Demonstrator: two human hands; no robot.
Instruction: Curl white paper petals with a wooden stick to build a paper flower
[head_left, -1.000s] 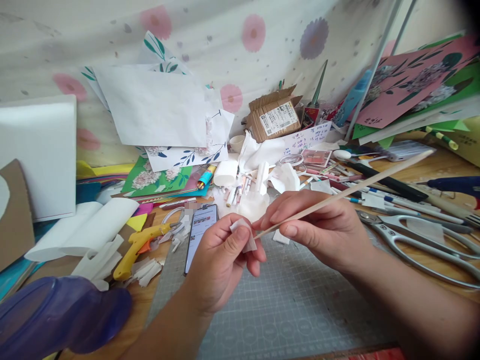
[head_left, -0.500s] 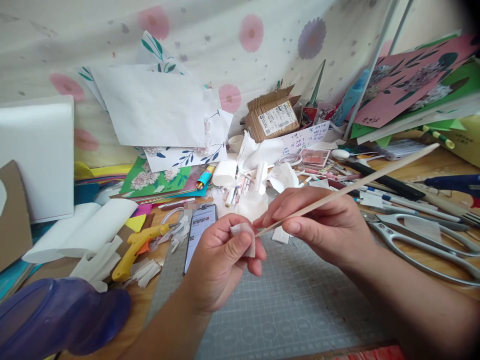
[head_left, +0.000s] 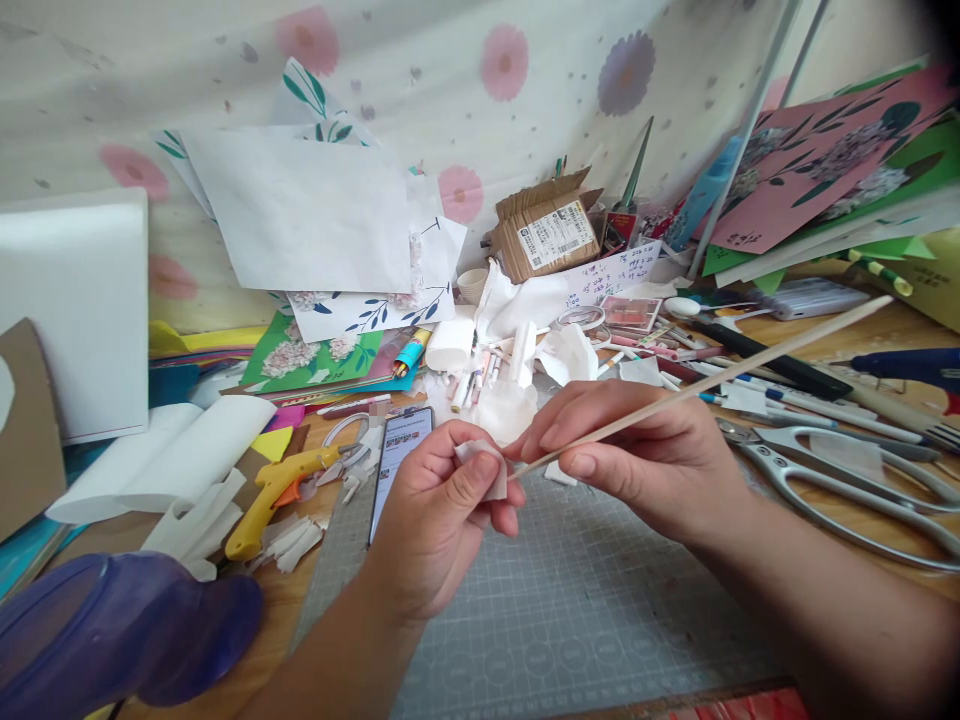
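Note:
My left hand (head_left: pixel 446 510) pinches a small piece of white tissue paper (head_left: pixel 491 480) between thumb and fingers, above the cutting mat. A long, thin wooden stick (head_left: pixel 697 385) is gripped by my right hand (head_left: pixel 637 455), thumb below and fingers along its far side. Its lower tip reaches the edge of the tissue paper; whether it presses into the paper cannot be made out. The stick's other end slants up and to the right over the pens. Under both hands lies a grey gridded cutting mat (head_left: pixel 555 600).
A phone (head_left: pixel 401 450) and a yellow glue gun (head_left: pixel 277 495) lie to the left, with a purple translucent container (head_left: pixel 127 630) nearer me. Large scissors (head_left: pixel 817 490) rest at right. Behind are markers, paper scraps, a cardboard box (head_left: pixel 547 230) and floral paper cards (head_left: pixel 817 170).
The stick and my right hand have shifted slightly to the right. The tissue paper in my left hand has moved a little left and up. Both holds stay the same.

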